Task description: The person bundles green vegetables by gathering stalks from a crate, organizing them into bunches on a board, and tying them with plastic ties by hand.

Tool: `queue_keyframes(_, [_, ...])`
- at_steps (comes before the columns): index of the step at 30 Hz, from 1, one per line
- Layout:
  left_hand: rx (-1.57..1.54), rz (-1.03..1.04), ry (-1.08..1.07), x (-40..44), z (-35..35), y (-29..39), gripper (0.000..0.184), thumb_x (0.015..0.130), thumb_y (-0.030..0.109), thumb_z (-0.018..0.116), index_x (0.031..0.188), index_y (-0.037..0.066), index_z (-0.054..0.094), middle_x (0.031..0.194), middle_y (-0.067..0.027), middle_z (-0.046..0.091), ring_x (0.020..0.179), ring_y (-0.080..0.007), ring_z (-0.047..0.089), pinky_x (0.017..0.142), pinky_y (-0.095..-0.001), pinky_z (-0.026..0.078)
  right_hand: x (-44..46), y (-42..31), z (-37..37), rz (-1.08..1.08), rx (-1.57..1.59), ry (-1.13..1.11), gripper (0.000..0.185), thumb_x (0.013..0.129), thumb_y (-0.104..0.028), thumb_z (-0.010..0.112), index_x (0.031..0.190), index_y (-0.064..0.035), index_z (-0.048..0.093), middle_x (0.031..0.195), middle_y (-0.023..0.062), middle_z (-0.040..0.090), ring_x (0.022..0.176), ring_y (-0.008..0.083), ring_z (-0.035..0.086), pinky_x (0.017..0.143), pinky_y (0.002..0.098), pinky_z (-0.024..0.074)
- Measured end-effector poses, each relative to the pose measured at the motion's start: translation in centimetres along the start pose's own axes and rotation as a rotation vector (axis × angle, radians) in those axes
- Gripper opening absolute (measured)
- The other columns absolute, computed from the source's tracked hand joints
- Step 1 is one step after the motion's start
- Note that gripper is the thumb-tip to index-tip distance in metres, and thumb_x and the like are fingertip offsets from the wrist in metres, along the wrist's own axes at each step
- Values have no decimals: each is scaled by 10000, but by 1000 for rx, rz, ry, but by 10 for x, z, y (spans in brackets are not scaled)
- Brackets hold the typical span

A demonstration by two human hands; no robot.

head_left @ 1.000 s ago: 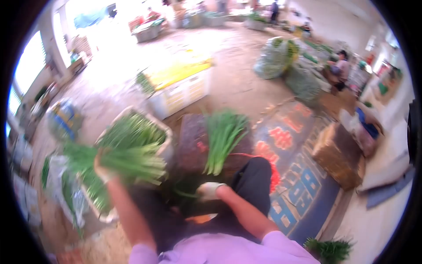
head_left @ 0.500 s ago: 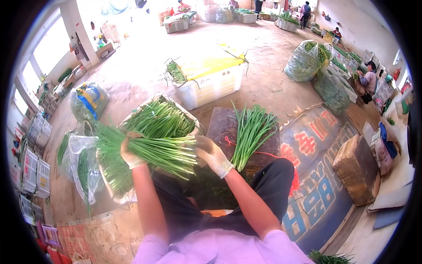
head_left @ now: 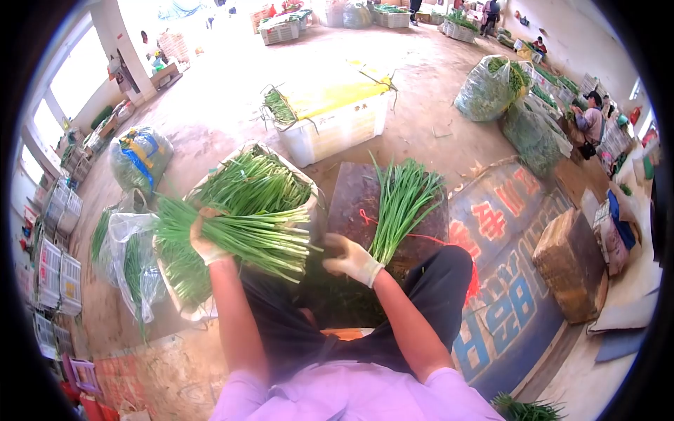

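My left hand [head_left: 206, 237], in a pale glove, is closed around a thick bunch of chives [head_left: 263, 238]. Their green leaves spread to the left and the whitish stem ends point right. My right hand [head_left: 351, 259], also gloved, is just beyond those stem ends with its fingers curled in. A stem end reaches close to its fingertips, but what they pinch, if anything, is too small to make out. Below the held bunch stands a crate [head_left: 314, 200] filled with more chives [head_left: 256, 184]. A smaller bunch of chives [head_left: 404, 210] lies on a dark block [head_left: 351, 200] to the right.
Red string [head_left: 428, 238] runs over the block. Ahead is a white crate [head_left: 344, 137] with a yellow cover. Plastic bags of greens stand left [head_left: 140, 161] and right [head_left: 488, 95]. A wooden box [head_left: 570, 266] sits at the right; other people work farther off.
My right hand has drawn slightly right and down, away from the stem ends, and its fingers have curled. My left hand still holds the bunch in nearly the same place.
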State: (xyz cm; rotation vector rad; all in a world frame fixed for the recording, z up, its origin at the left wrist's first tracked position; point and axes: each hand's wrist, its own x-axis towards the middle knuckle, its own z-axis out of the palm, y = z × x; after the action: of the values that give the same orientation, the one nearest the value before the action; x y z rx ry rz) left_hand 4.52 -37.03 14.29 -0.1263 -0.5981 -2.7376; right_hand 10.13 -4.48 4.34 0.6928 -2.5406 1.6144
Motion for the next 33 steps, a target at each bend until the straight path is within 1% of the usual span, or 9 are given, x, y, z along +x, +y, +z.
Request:
queue_keyframes(3, [86,56,26,4,-6,-6,297,873,167,622,1133,33,574,876,-77,626,810,-225,614,810,-413,514,12,-64,-14,335,889,37,417,982,-214,578,1333,6,531,1141,128,690,675,129,641,604,267,533])
queue_keyframes(7, [-71,27,12,9,-13,-6,388,863,83,629,1249,58,594,949,-14,651,867,-189,610,885,-393,481,2,-91,-12,384,819,49,391,983,-270,593,1244,19,565,982,98,713,598,130,621,556,255,509])
queue_keyframes(14, [-69,40,110,12,-10,-7,377,837,51,638,1213,64,605,912,-30,635,842,-191,595,834,-355,498,-11,-66,3,393,769,159,109,914,-61,675,993,14,667,864,84,701,717,137,681,645,255,552])
queue_keyframes(21, [-1,96,152,13,-2,-6,347,859,63,591,1200,89,537,907,-64,569,787,-217,573,765,-345,497,-11,-57,-16,414,615,75,133,895,-60,681,1003,13,705,880,60,708,718,110,675,650,247,540])
queue_keyframes(24, [123,87,279,18,-1,-10,146,885,164,572,952,43,617,838,-97,618,786,-242,580,768,-384,482,-9,-32,-7,421,487,-209,202,859,-81,707,1041,7,709,925,88,729,788,165,702,719,289,559])
queue_keyframes(26, [138,48,364,31,-20,-13,162,899,216,569,867,67,624,809,-81,638,804,-242,595,797,-412,486,-16,-1,8,164,-484,-527,412,798,-147,754,1181,-19,670,1093,139,725,946,267,704,883,337,547])
queue_keyframes(28, [69,38,473,22,3,-21,139,902,214,581,871,86,628,812,-67,644,802,-234,600,798,-414,498,-9,-25,16,123,-286,-301,481,814,-187,759,1249,-27,634,1086,133,725,897,231,713,839,329,560])
queue_keyframes(30, [52,38,457,20,-6,-31,115,899,203,607,876,91,627,821,-61,647,796,-230,604,789,-420,512,7,-75,16,527,549,-285,511,897,-322,720,1272,7,608,995,109,717,810,176,699,723,313,571])
queue_keyframes(33, [118,24,534,-5,34,-56,57,903,145,623,883,94,611,788,-56,631,768,-238,596,757,-428,512,37,-125,31,594,911,-152,375,926,-351,685,1080,-10,674,881,63,678,713,131,640,623,255,516])
